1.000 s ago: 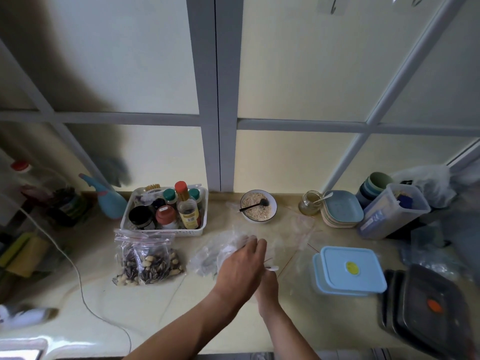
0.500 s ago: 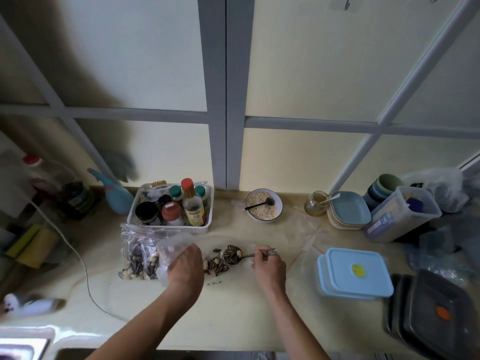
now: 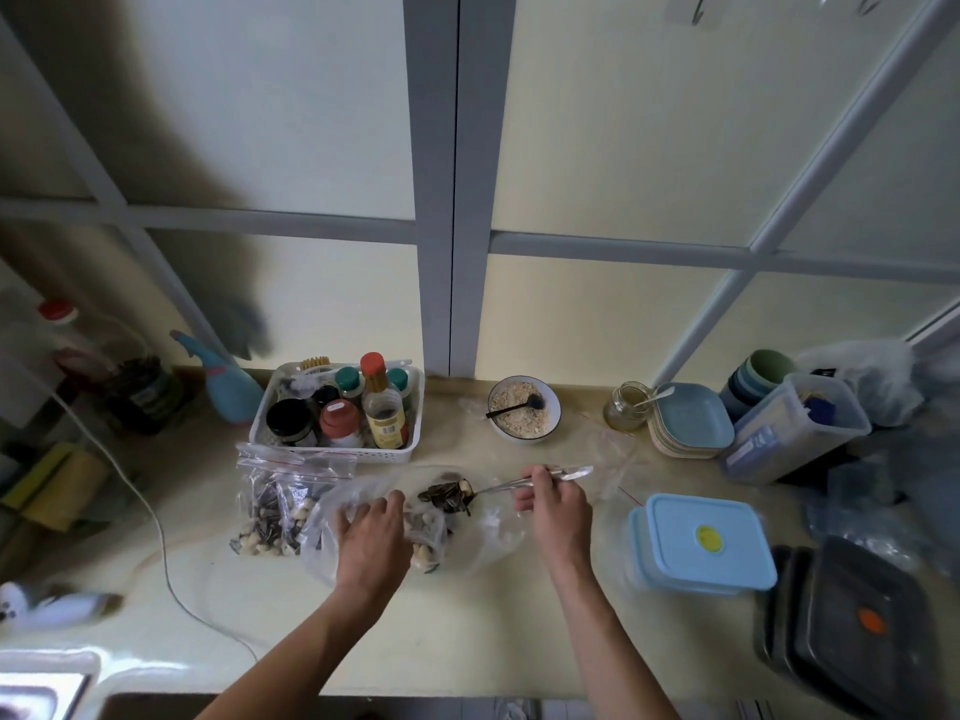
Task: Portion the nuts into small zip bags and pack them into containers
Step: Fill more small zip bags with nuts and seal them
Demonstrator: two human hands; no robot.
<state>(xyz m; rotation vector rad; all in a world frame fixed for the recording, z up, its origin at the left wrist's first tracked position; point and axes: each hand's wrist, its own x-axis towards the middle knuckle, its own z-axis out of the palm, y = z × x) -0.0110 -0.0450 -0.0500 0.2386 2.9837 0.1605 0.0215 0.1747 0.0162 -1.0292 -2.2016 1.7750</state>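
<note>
Right hand [image 3: 557, 504]: fingers curled round the handle of a metal spoon [image 3: 511, 486], whose bowl points to 9 o'clock and carries a heap of dark seeds and pale nuts [image 3: 448, 497].

Left hand [image 3: 371, 537]: fingers bent, gripping the rim of a clear open bag [image 3: 478, 537] lying on the counter [image 3: 467, 631]. The loaded spoon hangs just over the mouth of this bag; some nuts already lie inside, beside the left fingers.

At 9 o'clock from the left hand stand filled zip bags [image 3: 283, 498] of the same mix, touching each other; two can be made out, the exact count cannot be told.

At 12 o'clock from the hands: one white basket [image 3: 410, 407] holding bottles and jars, about six, and one bowl [image 3: 524, 410] of pale grain with a dark spoon in it.

At 3 o'clock from the right hand: one blue tub [image 3: 698, 545], lid on, contents hidden. Past it, at the frame's lower right, a stack of dark trays [image 3: 852, 631], count unclear.

At 1 o'clock: one glass jar [image 3: 623, 407] with a spoon, a stack of blue plates [image 3: 691, 420], and one clear lidded box [image 3: 795, 431].
</note>
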